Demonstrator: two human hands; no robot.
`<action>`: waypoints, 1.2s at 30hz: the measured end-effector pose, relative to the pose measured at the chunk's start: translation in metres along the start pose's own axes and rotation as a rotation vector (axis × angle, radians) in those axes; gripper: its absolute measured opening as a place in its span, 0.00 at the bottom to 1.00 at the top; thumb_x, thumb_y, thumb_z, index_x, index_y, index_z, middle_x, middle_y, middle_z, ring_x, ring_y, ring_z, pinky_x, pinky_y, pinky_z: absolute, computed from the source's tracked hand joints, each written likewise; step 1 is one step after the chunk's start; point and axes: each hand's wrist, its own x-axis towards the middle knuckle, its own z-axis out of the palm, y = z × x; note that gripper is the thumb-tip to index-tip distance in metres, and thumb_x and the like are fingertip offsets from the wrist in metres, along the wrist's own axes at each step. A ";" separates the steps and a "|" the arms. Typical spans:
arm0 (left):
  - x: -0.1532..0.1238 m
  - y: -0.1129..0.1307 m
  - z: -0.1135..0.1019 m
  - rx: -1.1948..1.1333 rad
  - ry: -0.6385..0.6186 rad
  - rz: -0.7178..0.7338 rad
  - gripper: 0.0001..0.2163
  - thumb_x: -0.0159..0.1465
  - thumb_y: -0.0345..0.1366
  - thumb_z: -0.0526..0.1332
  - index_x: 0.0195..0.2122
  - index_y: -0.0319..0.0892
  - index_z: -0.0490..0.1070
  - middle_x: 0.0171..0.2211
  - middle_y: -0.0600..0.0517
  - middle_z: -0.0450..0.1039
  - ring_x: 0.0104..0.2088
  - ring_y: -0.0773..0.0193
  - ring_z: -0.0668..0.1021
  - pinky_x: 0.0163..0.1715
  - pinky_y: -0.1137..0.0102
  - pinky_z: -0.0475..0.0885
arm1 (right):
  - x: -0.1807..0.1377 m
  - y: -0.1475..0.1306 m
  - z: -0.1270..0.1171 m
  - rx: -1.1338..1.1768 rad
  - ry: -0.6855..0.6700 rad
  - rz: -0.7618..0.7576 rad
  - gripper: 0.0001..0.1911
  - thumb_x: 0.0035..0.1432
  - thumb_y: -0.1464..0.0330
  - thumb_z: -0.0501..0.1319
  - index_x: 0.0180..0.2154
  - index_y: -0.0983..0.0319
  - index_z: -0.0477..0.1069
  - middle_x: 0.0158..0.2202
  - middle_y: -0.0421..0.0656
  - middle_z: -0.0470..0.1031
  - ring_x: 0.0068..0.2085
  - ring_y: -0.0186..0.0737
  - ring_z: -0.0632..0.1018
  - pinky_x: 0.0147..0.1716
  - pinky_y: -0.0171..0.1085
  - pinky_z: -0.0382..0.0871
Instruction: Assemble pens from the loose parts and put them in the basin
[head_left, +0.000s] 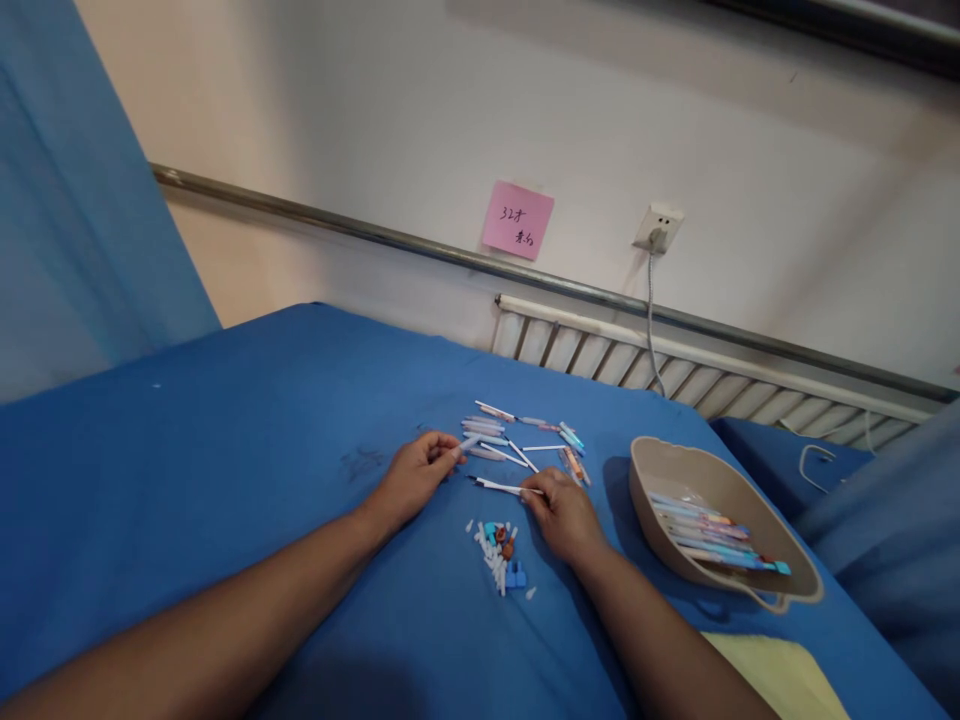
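Pinched in the fingers of my left hand is a pale translucent pen barrel. My right hand grips one or more white pen refills, whose dark tips point left toward my other hand. Between and beyond the hands lie several loose refills, a stack of pale pen barrels, and turquoise and orange barrels on the right. Nearer to me, a small heap of white tips lies with blue, turquoise and brown pieces.
A beige plastic basket with several coloured pens stands at the right on the blue sheet. A yellow cloth or paper lies below it. Behind are a radiator, a wall rail and a plugged-in cord.
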 end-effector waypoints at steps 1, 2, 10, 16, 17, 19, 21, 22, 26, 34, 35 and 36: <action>0.000 0.000 0.000 0.000 -0.002 -0.001 0.13 0.53 0.44 0.60 0.32 0.40 0.69 0.27 0.52 0.75 0.24 0.67 0.72 0.27 0.72 0.66 | 0.001 0.002 0.001 0.053 0.017 0.015 0.09 0.59 0.67 0.54 0.34 0.59 0.73 0.34 0.42 0.73 0.36 0.38 0.73 0.36 0.34 0.62; -0.001 0.001 0.000 0.000 -0.003 -0.001 0.12 0.53 0.44 0.60 0.32 0.40 0.69 0.27 0.52 0.75 0.24 0.67 0.72 0.27 0.72 0.66 | 0.002 0.004 0.002 0.105 0.032 0.032 0.09 0.58 0.66 0.55 0.33 0.59 0.73 0.33 0.42 0.73 0.35 0.38 0.73 0.35 0.34 0.63; 0.000 -0.005 -0.001 0.064 -0.061 0.035 0.11 0.55 0.43 0.59 0.34 0.41 0.71 0.29 0.52 0.75 0.28 0.65 0.73 0.30 0.72 0.67 | 0.008 0.013 0.003 0.512 0.198 0.254 0.15 0.55 0.58 0.54 0.31 0.62 0.71 0.20 0.37 0.65 0.24 0.35 0.67 0.24 0.32 0.59; -0.002 -0.005 -0.002 0.177 -0.101 0.084 0.13 0.56 0.44 0.57 0.36 0.41 0.72 0.32 0.52 0.75 0.33 0.62 0.74 0.34 0.70 0.68 | 0.008 0.012 0.000 0.623 0.251 0.273 0.16 0.53 0.56 0.55 0.30 0.62 0.70 0.19 0.35 0.62 0.22 0.33 0.65 0.22 0.31 0.56; -0.002 -0.005 -0.002 0.186 -0.103 0.080 0.14 0.57 0.44 0.57 0.37 0.41 0.72 0.32 0.52 0.75 0.33 0.62 0.74 0.34 0.70 0.68 | 0.008 0.013 0.001 0.605 0.245 0.265 0.16 0.53 0.56 0.55 0.30 0.62 0.70 0.18 0.35 0.62 0.22 0.33 0.65 0.22 0.31 0.56; -0.003 -0.004 -0.002 0.190 -0.108 0.072 0.14 0.57 0.44 0.57 0.37 0.40 0.72 0.33 0.52 0.74 0.34 0.62 0.74 0.34 0.70 0.68 | 0.007 0.014 0.003 0.570 0.227 0.251 0.16 0.53 0.57 0.55 0.30 0.62 0.70 0.18 0.35 0.62 0.21 0.33 0.64 0.22 0.31 0.56; -0.003 -0.003 -0.002 0.187 -0.118 0.061 0.14 0.58 0.44 0.56 0.38 0.41 0.72 0.33 0.52 0.74 0.34 0.62 0.74 0.34 0.70 0.68 | 0.007 0.016 0.005 0.559 0.217 0.251 0.15 0.53 0.57 0.55 0.31 0.62 0.71 0.18 0.35 0.62 0.21 0.33 0.64 0.22 0.31 0.56; -0.004 -0.003 -0.002 0.187 -0.123 0.055 0.14 0.58 0.44 0.56 0.38 0.41 0.72 0.33 0.52 0.74 0.34 0.62 0.74 0.34 0.71 0.68 | 0.007 0.016 0.006 0.560 0.214 0.253 0.15 0.53 0.56 0.55 0.31 0.62 0.71 0.18 0.35 0.62 0.21 0.33 0.64 0.22 0.31 0.57; -0.005 -0.001 -0.001 0.181 -0.133 0.047 0.13 0.57 0.43 0.56 0.38 0.40 0.72 0.34 0.52 0.74 0.34 0.62 0.74 0.34 0.71 0.68 | 0.008 0.018 0.007 0.561 0.215 0.257 0.16 0.54 0.56 0.54 0.31 0.62 0.71 0.18 0.36 0.64 0.22 0.33 0.66 0.22 0.31 0.58; -0.005 0.001 -0.001 0.178 -0.140 0.049 0.14 0.57 0.43 0.57 0.38 0.40 0.72 0.34 0.52 0.75 0.34 0.62 0.75 0.34 0.71 0.69 | 0.008 0.018 0.005 0.561 0.234 0.269 0.16 0.54 0.56 0.54 0.31 0.62 0.70 0.19 0.36 0.65 0.22 0.34 0.66 0.22 0.31 0.58; -0.006 0.001 -0.001 0.180 -0.142 0.050 0.13 0.57 0.43 0.56 0.38 0.40 0.72 0.34 0.52 0.75 0.34 0.62 0.75 0.34 0.71 0.68 | 0.008 0.018 0.005 0.554 0.225 0.265 0.16 0.54 0.56 0.54 0.31 0.62 0.70 0.19 0.36 0.64 0.22 0.34 0.66 0.22 0.31 0.58; -0.006 0.002 -0.001 0.183 -0.144 0.052 0.13 0.57 0.42 0.56 0.38 0.40 0.72 0.34 0.52 0.75 0.34 0.62 0.75 0.34 0.71 0.68 | 0.008 0.018 0.006 0.546 0.214 0.259 0.16 0.54 0.56 0.54 0.31 0.61 0.70 0.19 0.36 0.64 0.22 0.34 0.66 0.22 0.31 0.58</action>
